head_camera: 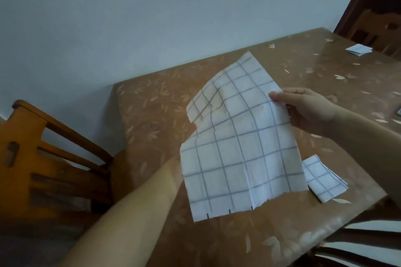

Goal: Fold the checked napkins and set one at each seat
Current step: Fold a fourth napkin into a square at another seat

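White grey-checked napkin point(238, 143) held above brown leaf-patterned table point(152, 104), right hand point(303, 110) pinching its right edge, left hand point(192, 131) behind it, finger state cannot be told

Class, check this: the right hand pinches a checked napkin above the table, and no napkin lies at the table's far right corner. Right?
No: the head view shows a folded napkin lying at the far right corner of the table. The right hand does pinch the checked napkin above the table.
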